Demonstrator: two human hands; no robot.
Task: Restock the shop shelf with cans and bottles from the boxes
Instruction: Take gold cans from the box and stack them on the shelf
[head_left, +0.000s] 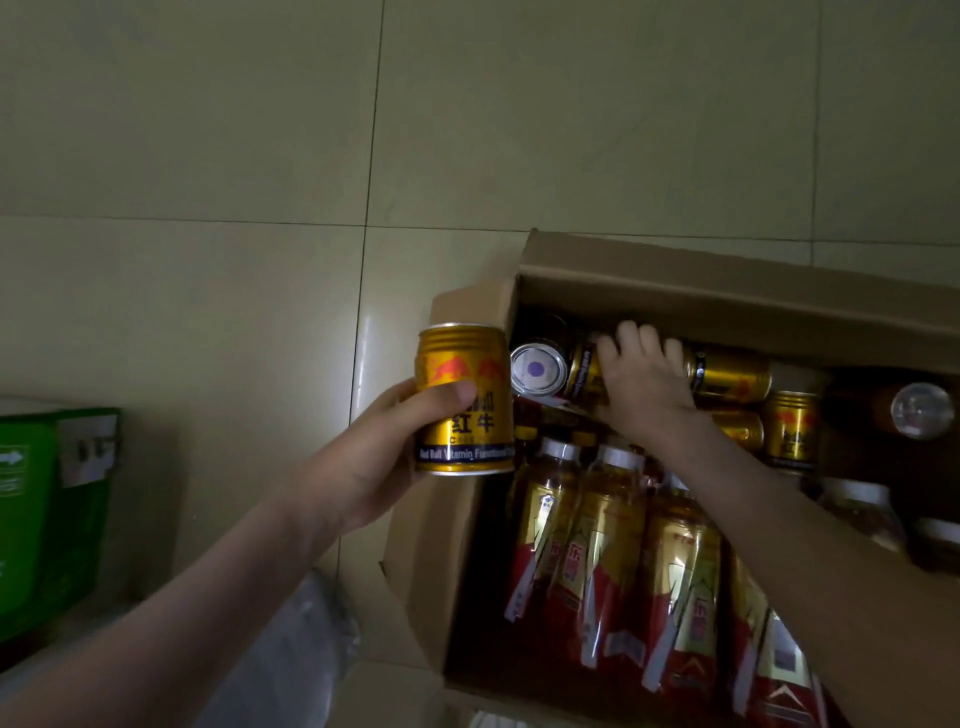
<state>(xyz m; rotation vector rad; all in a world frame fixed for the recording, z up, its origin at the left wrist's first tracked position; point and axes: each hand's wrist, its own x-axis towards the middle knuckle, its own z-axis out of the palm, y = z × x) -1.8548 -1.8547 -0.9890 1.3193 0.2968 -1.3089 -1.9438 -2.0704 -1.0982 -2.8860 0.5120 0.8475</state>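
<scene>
- Cans and bottles fill an open cardboard box that stands on the tiled floor, seen from the head camera.
- The left hand grips one gold can upright, thumb across its printed front and fingers behind it. It is held outside the box, just beside the box's left flap.
- The right hand reaches into the box near its far left corner, palm down, with the fingers curled over a lying gold can.
- At the box's left wall, touching that can, another can shows its silver end with a purple dot.
- Right of the hand, along the far wall, lies a second gold can on its side, and an upright gold can stands just beside it.
- Bottles with white caps and red-and-gold labels lie side by side across the near half of the box.
- Toward the right edge, a dark bottle points its clear cap at the camera.
- A green crate sits on the floor at the far left, well apart from the box.
- Crumpled clear plastic lies under the left forearm.
</scene>
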